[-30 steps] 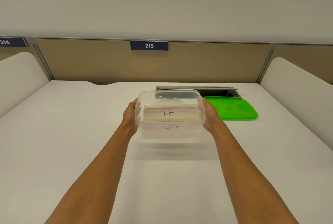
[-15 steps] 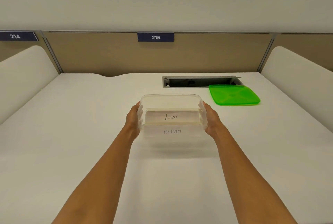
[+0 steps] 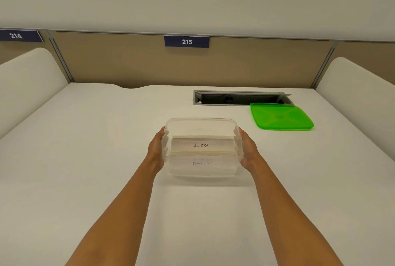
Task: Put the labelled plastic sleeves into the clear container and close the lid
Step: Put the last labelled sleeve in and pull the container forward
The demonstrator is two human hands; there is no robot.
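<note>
Container (image 3: 202, 129) pulled nearer, now front-left of lid (image 3: 280, 117), well apart.
Left hand (image 3: 157, 148) and right hand (image 3: 248, 148) clamp its end walls; sleeves (image 3: 202, 145) stand loose inside. Risk: a tilt slumps them over the rim, so the lid won't seat.

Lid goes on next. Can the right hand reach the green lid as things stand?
Probably yes. The green lid lies flat just beyond and right of the right hand, with only bare table between. The hand must first let go of the clear container.
</note>
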